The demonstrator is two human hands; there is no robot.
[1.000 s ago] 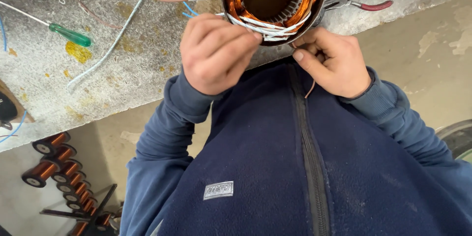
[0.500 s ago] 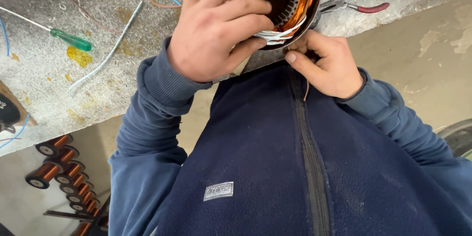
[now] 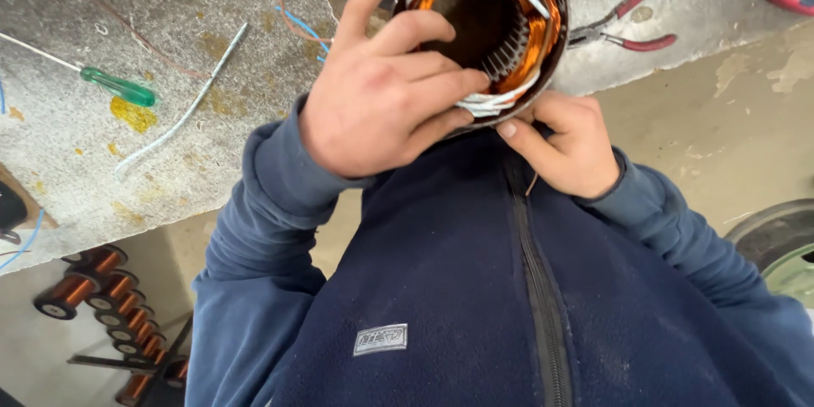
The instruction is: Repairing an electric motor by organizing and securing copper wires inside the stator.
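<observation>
A grey workbench [image 3: 102, 161] fills the upper left, and its edge is met by a blue fleece [image 3: 475, 288]. Over that edge, against the chest, a round stator [image 3: 496, 30] with copper windings and white sleeves is held — the left hand [image 3: 381, 93] is spread over its near rim, fingers curled onto the white leads, the right hand [image 3: 572, 148] pinched at its lower edge. Red pliers [image 3: 632, 25] lie just beyond; a green screwdriver [image 3: 114, 85] lies well to the left.
</observation>
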